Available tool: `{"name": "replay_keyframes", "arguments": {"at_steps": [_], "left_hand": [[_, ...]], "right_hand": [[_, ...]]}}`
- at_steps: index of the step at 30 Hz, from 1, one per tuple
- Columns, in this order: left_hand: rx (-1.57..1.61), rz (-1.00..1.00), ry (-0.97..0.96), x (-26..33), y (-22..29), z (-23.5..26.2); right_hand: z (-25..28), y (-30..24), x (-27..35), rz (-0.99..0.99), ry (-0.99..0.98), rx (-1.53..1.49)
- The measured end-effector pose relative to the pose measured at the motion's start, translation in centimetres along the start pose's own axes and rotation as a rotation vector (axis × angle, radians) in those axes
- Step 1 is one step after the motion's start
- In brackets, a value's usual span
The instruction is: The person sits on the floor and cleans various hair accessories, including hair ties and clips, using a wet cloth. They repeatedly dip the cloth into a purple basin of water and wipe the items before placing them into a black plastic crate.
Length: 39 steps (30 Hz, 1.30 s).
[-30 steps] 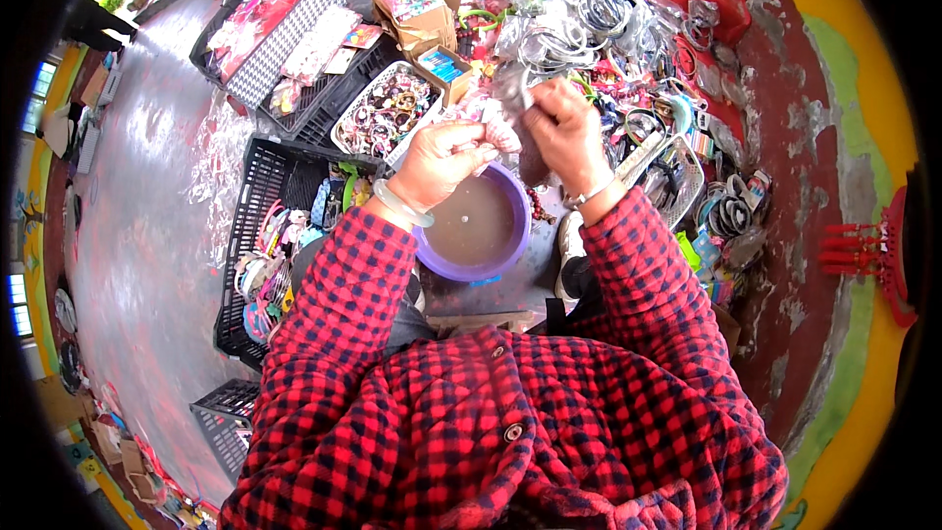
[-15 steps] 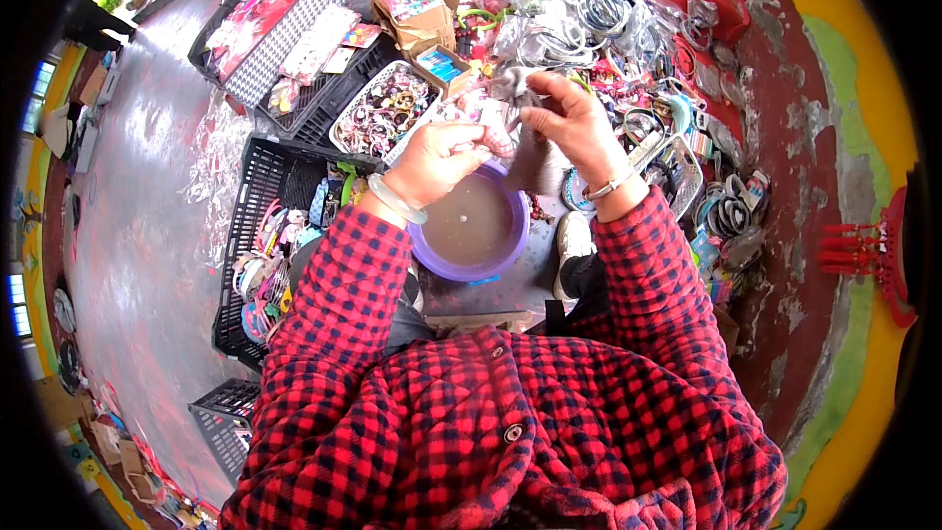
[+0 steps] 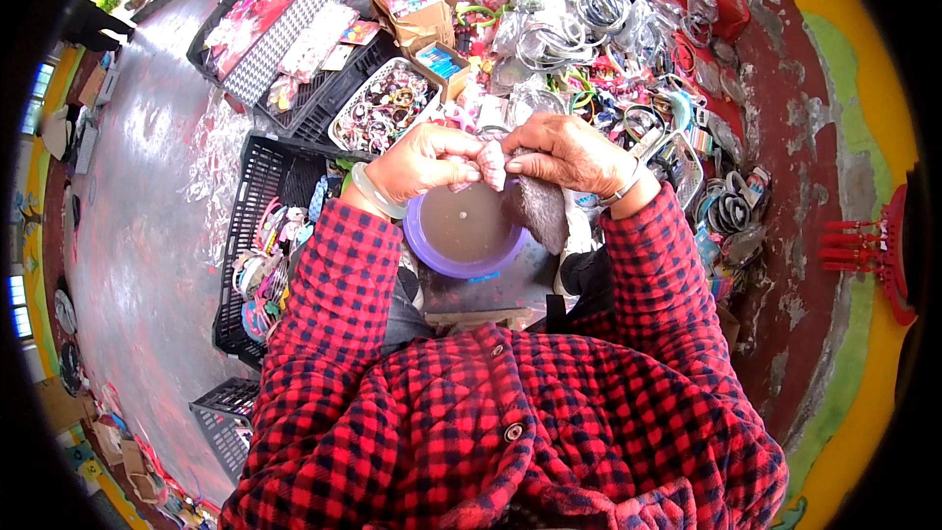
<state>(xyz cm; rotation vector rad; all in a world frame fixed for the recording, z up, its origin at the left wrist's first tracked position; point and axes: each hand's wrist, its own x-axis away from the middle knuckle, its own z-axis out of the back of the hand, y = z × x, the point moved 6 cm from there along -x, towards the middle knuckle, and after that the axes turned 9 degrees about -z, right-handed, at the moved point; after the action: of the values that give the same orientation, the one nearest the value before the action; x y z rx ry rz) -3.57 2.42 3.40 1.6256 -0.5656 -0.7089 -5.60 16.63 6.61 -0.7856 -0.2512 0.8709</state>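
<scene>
My left hand (image 3: 424, 161) and my right hand (image 3: 564, 151) meet above a purple bowl (image 3: 461, 234). Between their fingertips they pinch a small pink piece (image 3: 491, 163). A dark grey furry piece (image 3: 538, 208) hangs down from my right hand over the bowl's right rim. Both sleeves are red and black checked. A pale bangle sits on my left wrist, a thin one on my right. The bowl's inside looks brown and bare.
Black crates (image 3: 257, 236) of small colourful accessories stand at the left. A white tray of beads (image 3: 381, 106) and cardboard boxes (image 3: 420, 0) lie beyond the hands. Heaps of hairbands and bagged goods (image 3: 589, 20) cover the far right. A red comb-like rack (image 3: 873, 245) sits at the right edge.
Both hands have come closer together over the bowl, now pinching the pink piece between them. The grey furry piece now hangs lower from my right hand.
</scene>
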Motion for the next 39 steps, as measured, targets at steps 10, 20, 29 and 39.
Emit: {"name": "replay_keyframes", "arguments": {"at_steps": [10, 20, 29, 39], "left_hand": [[0.052, -0.031, 0.128, 0.1, -2.1, 0.3], [0.084, -0.105, 0.138, 0.7, 0.8, 0.5], [0.263, -0.131, 0.189, 1.0, 0.8, 0.7], [-0.795, -0.474, 0.158, -1.1, 0.8, -0.6]], "right_hand": [[-1.9, -1.0, -0.6, 0.02, 0.292, 0.462], [1.3, -0.5, 0.1, 0.003, 0.426, -0.018], [1.6, 3.1, 0.8, -0.273, 0.377, -0.412], [-1.3, 1.6, -0.7, -0.058, 0.423, 0.405]]}}
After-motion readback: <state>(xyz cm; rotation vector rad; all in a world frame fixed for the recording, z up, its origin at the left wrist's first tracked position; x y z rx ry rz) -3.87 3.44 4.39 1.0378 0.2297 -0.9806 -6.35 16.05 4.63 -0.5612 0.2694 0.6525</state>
